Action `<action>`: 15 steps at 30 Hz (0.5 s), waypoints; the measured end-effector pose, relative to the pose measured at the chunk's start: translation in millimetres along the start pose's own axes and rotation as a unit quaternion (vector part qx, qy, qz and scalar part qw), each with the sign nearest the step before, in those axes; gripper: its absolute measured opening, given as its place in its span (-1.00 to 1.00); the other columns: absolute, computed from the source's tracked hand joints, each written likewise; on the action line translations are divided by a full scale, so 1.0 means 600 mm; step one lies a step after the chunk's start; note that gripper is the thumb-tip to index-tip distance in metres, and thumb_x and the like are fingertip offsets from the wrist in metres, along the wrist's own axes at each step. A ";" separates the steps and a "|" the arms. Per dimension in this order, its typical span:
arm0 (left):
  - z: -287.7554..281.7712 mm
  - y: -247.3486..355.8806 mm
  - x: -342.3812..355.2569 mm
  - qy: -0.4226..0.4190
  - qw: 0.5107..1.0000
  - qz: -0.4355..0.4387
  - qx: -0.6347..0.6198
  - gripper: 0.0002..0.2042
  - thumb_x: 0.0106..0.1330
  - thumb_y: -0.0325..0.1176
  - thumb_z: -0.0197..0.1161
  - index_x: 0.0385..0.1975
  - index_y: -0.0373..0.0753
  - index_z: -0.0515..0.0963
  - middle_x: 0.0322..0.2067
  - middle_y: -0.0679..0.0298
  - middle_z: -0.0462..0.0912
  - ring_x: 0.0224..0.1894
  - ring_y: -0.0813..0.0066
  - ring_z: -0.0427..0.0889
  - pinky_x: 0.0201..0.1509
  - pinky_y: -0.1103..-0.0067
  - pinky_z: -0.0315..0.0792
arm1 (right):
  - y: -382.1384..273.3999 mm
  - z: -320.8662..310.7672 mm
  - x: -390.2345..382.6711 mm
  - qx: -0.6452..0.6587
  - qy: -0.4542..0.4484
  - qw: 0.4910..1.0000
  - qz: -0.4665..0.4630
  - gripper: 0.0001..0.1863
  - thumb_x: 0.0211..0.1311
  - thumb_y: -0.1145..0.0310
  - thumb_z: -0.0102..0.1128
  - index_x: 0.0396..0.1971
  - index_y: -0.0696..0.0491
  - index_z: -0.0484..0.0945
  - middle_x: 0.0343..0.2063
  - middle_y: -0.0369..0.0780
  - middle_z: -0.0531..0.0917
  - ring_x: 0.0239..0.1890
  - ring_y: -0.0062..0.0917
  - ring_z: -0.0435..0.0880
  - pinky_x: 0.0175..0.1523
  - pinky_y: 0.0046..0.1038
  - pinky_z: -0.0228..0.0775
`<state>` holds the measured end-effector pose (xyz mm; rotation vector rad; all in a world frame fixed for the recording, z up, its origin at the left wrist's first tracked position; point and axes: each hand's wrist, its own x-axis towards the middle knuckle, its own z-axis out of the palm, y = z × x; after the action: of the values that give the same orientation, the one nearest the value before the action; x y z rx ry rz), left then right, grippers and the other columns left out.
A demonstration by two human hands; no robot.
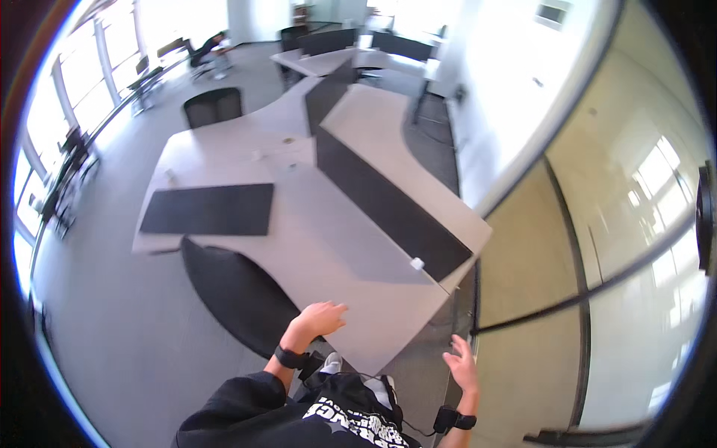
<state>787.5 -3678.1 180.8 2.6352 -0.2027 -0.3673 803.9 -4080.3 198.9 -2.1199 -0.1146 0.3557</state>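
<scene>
We hold our left hand [321,319] over the tabletop's [358,287] near edge, beside the black chair [237,299]; our right hand [461,367] hangs past the right edge — both grips empty, fingers loosely spread.

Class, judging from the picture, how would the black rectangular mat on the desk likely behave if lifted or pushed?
The black mat looks thin, so it may flex when lifted. Lying flat on the desk, it seems unlikely to roll or tip.
</scene>
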 end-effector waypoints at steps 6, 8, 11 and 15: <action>0.049 -0.024 -0.015 0.064 0.997 -0.002 -0.053 -0.82 0.21 -0.38 0.04 -0.24 -0.28 0.45 -0.29 0.07 0.57 -0.26 0.08 0.58 -0.22 0.32 0.50 | 0.067 -0.037 0.181 0.184 0.090 0.978 -0.042 -0.29 0.03 0.49 0.25 0.23 0.18 0.18 0.23 -0.03 0.25 0.25 -0.28 0.27 0.25 -0.31 0.17; 0.005 0.013 -0.029 0.112 0.989 -0.030 -0.095 -0.79 0.21 -0.38 0.04 -0.18 -0.27 0.47 -0.29 0.08 0.56 -0.22 0.10 0.58 -0.18 0.34 0.49 | 0.162 -0.072 0.289 0.159 0.114 0.981 -0.018 -0.17 0.01 0.56 0.24 0.30 0.14 0.02 0.29 0.00 0.13 0.31 -0.10 0.13 0.33 -0.20 0.06; -0.019 0.069 -0.071 0.109 0.970 -0.186 -0.113 -0.72 0.27 -0.33 0.03 -0.06 -0.27 0.43 -0.26 0.10 0.55 -0.12 0.17 0.54 -0.10 0.37 0.46 | 0.181 -0.086 0.425 0.022 0.126 0.987 -0.092 -0.19 0.06 0.44 0.28 0.29 0.18 0.03 0.29 0.00 0.13 0.30 -0.19 0.17 0.36 -0.24 0.00; -0.007 0.126 -0.083 0.207 0.941 -0.225 -0.147 -0.72 0.28 -0.36 0.03 -0.04 -0.26 0.45 -0.25 0.10 0.55 -0.13 0.18 0.54 -0.07 0.40 0.44 | 0.101 -0.079 0.512 -0.047 0.073 0.987 -0.134 -0.37 0.13 0.32 0.26 0.16 0.25 0.28 0.17 -0.03 0.37 0.20 -0.30 0.35 0.28 -0.35 0.13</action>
<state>735.2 -3732.4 231.1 2.3677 0.5581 0.0235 1107.3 -4084.2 108.7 -2.1816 -0.3328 0.0359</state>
